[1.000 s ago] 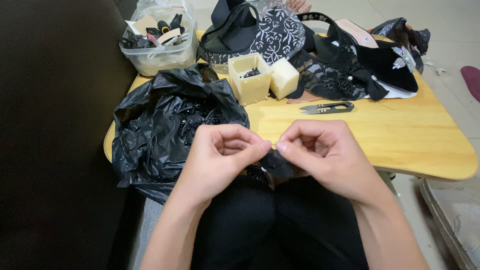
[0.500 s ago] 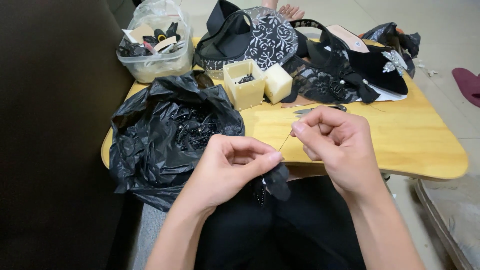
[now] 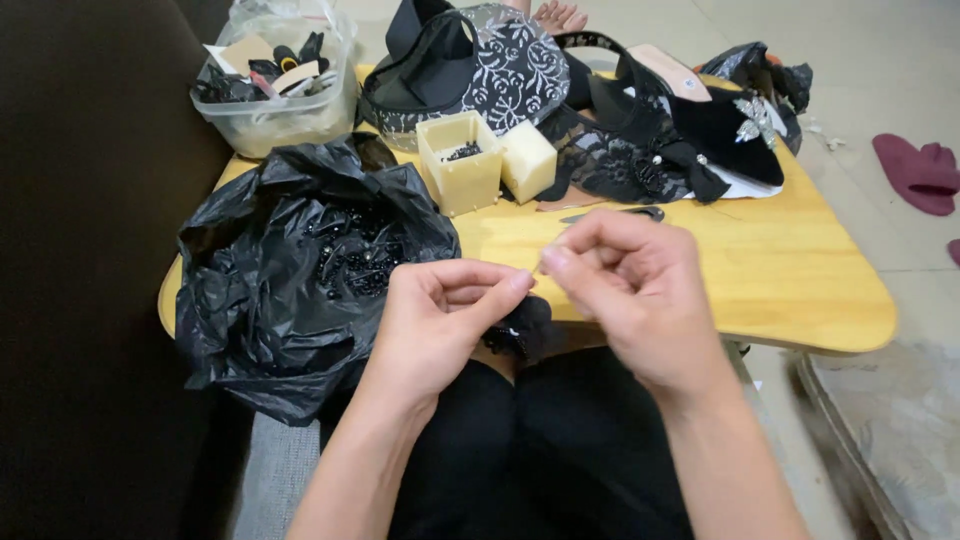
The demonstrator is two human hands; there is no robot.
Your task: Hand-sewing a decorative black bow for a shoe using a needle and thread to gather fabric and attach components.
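Black lace piece [image 3: 520,335] pinched under left hand [image 3: 440,315], thumb and forefinger together on its top edge, over the lap just off the near tabletop [image 3: 800,290] edge. Right hand [image 3: 625,285] just beside, fingertips closed toward the left's; cannot tell what sits between them, too thin to make out. Piece lying down and left of the right grip, hanging below the left. Open bag [image 3: 300,280] of beads touching the left wrist side; bare wood ahead of the right hand, snips [image 3: 650,212] just beyond.
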